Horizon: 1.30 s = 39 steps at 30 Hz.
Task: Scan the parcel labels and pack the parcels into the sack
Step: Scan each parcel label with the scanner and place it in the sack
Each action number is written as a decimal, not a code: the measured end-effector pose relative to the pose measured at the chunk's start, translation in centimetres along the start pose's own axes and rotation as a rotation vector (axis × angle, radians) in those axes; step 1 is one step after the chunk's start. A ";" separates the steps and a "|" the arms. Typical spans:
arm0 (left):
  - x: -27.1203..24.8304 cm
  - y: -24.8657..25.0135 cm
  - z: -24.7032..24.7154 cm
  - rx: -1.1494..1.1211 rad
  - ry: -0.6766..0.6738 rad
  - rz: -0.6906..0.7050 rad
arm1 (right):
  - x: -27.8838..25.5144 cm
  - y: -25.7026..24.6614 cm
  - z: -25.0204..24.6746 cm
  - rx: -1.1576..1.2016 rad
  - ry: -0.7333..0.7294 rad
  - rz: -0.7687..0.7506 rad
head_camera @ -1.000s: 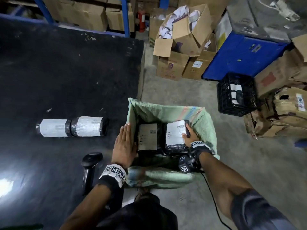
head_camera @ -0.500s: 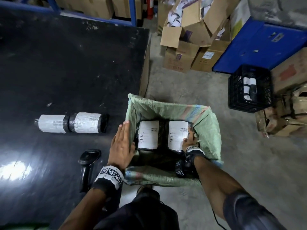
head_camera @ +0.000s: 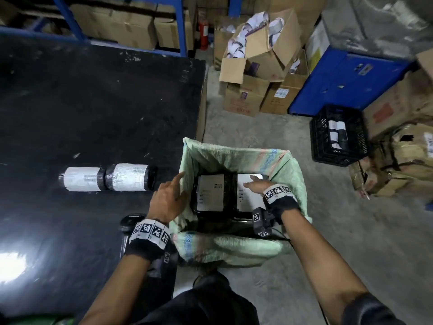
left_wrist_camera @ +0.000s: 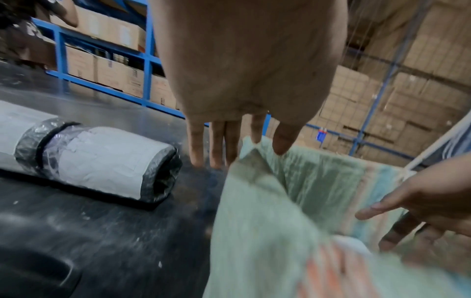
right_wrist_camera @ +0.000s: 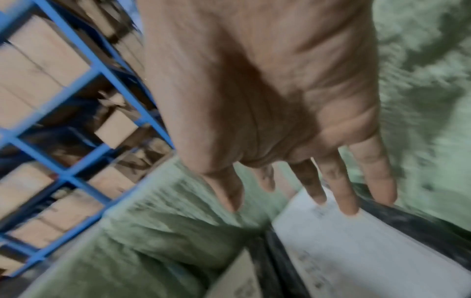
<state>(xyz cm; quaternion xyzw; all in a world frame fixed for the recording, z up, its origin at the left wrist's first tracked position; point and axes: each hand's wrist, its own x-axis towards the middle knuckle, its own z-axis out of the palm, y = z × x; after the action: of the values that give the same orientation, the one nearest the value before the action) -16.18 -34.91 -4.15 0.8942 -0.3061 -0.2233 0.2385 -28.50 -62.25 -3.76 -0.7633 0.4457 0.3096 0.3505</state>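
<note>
A green woven sack stands open on the floor by the black table. Two black-wrapped parcels with white labels lie side by side inside it: the left parcel and the right parcel. My left hand hangs open at the sack's left edge, fingers straight. My right hand hovers open just above the right parcel, holding nothing. Two cylindrical parcels with white labels lie end to end on the table. A black handheld scanner lies on the table near my left wrist.
Cardboard boxes are stacked on the concrete floor behind the sack. A black plastic crate with rolls stands at the right, beside more cartons. Blue shelving with boxes runs along the back.
My right hand has let go of the right parcel and lifted off it with fingers spread. My left hand has come off the table edge and turned toward the sack's rim.
</note>
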 end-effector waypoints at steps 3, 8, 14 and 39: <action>0.2 -0.7 -2.2 -0.028 0.010 -0.009 | -3.9 -3.1 -0.2 0.007 0.013 -0.146; -0.9 -3.5 -6.9 -0.117 0.102 -0.040 | -10.0 -8.7 3.5 0.124 0.125 -0.367; -3.0 -10.7 -12.0 -0.131 0.197 -0.081 | -15.3 -15.1 10.1 0.059 0.252 -0.506; -0.1 -34.6 -15.0 -0.340 0.210 -0.265 | -11.1 -20.2 33.9 0.416 0.135 -0.155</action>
<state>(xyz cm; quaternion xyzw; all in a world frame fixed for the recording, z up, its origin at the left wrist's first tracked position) 7.15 -6.31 -11.79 0.8918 -0.1175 -0.2068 0.3849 -20.39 -22.46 -8.89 -0.7255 0.4626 0.1315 0.4923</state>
